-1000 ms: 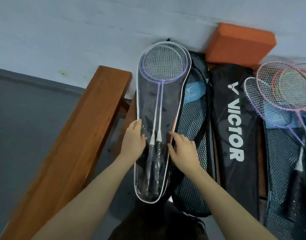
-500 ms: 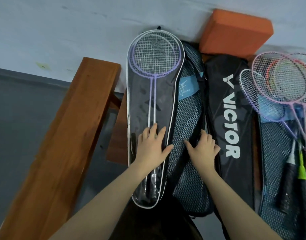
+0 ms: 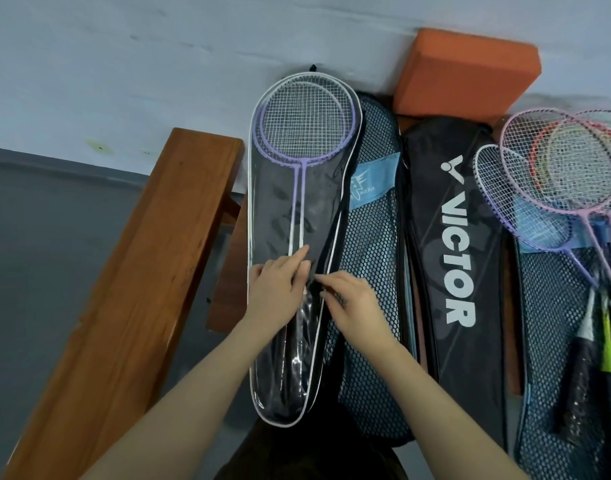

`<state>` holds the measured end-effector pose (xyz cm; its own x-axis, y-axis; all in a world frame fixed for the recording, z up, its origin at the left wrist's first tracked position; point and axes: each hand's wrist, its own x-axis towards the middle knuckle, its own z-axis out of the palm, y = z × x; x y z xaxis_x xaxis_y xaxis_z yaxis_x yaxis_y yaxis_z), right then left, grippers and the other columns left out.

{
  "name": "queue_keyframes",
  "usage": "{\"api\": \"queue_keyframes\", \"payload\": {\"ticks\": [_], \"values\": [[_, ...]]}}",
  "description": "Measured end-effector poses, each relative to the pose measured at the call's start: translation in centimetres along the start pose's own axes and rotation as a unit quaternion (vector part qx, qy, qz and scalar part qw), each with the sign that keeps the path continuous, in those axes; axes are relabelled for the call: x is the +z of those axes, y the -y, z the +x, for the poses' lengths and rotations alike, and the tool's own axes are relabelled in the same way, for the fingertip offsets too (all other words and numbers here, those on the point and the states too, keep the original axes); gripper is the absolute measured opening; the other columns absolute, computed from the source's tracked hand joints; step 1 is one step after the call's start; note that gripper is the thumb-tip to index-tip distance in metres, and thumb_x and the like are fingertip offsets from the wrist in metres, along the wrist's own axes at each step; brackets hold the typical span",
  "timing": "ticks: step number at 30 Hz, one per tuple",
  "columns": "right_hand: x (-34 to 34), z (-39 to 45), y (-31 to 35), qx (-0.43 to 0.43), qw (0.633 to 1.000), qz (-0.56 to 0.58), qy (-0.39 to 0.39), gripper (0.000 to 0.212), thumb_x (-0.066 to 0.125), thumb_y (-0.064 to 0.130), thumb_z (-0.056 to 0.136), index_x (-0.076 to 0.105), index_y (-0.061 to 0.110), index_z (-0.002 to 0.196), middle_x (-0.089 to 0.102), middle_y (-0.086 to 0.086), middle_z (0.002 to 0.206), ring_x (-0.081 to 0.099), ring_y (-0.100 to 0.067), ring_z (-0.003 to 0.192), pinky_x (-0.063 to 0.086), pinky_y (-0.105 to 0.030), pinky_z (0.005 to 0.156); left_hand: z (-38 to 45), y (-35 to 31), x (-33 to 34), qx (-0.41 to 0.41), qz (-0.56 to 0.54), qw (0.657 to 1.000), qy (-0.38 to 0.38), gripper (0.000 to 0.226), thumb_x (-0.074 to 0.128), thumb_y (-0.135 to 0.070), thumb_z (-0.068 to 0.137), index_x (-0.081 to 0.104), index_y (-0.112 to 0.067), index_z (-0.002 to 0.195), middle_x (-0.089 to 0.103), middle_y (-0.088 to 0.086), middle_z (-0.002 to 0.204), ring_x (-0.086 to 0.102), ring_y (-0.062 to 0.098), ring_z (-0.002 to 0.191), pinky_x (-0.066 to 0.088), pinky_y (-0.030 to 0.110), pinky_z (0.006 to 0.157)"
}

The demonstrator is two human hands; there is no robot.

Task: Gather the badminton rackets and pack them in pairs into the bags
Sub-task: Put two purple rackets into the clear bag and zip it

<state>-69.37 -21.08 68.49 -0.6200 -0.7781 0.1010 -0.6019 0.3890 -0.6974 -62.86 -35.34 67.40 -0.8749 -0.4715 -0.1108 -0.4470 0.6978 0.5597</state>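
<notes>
A clear plastic racket bag with white piping lies in front of me, holding two purple rackets whose heads show at its far end. My left hand presses flat on the bag's middle, over the shafts. My right hand pinches the bag's dark right edge just beside it; whether it holds a zipper pull I cannot tell. To the right lie a blue mesh bag and a black VICTOR bag. Several loose rackets rest on another mesh bag at far right.
A wooden bench runs along the left. An orange foam block stands against the pale wall behind the bags. Grey floor lies at left.
My right hand left the mesh bag and came left to the clear bag's right edge, fingers now pinched. My left hand stayed flat on the clear bag.
</notes>
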Motion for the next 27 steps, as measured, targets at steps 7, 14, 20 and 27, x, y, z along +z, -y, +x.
{"api": "queue_keyframes", "payload": {"ticks": [7, 14, 20, 27], "values": [[-2.0, -2.8, -4.6, 0.158, 0.978, -0.048, -0.126, 0.025, 0.056, 0.019, 0.089, 0.059, 0.009, 0.112, 0.065, -0.004, 0.099, 0.061, -0.021, 0.091, 0.049, -0.044, 0.081, 0.2, -2.4, 2.1, -0.052, 0.094, 0.994, 0.022, 0.058, 0.031, -0.059, 0.09, 0.023, -0.036, 0.143, 0.038, 0.009, 0.131, 0.038, 0.032, 0.116, 0.03, 0.045, 0.099], [-2.6, -1.9, -7.5, 0.3, 0.929, -0.199, -0.083, 0.049, 0.058, 0.024, 0.088, 0.044, 0.004, 0.131, 0.056, -0.016, 0.119, 0.05, -0.036, 0.105, 0.035, -0.046, 0.089, -0.9, -3.9, 4.4, -0.055, 0.139, 0.988, 0.024, 0.072, 0.05, -0.06, 0.083, 0.02, -0.034, 0.143, 0.023, 0.019, 0.141, 0.024, 0.04, 0.127, 0.025, 0.053, 0.103], [-2.2, -1.5, -7.6, 0.349, 0.909, -0.202, -0.102, 0.056, 0.06, 0.026, 0.086, 0.039, 0.004, 0.133, 0.049, -0.018, 0.126, 0.045, -0.037, 0.112, 0.032, -0.047, 0.095, -0.9, -2.9, 3.9, -0.046, 0.079, 0.996, -0.022, 0.061, 0.057, -0.039, 0.085, 0.033, -0.027, 0.14, 0.043, 0.014, 0.134, 0.039, 0.035, 0.12, 0.038, 0.048, 0.095], [-3.0, -0.5, -8.0, 0.338, 0.928, -0.118, -0.101, 0.054, 0.062, 0.015, 0.083, 0.041, 0.008, 0.133, 0.056, -0.013, 0.114, 0.05, -0.032, 0.108, 0.032, -0.044, 0.094, -0.9, -2.2, 3.1, -0.02, -0.024, 0.996, -0.084, 0.055, 0.063, -0.023, 0.081, 0.047, -0.021, 0.134, 0.059, 0.008, 0.117, 0.053, 0.029, 0.106, 0.048, 0.041, 0.082]]}}
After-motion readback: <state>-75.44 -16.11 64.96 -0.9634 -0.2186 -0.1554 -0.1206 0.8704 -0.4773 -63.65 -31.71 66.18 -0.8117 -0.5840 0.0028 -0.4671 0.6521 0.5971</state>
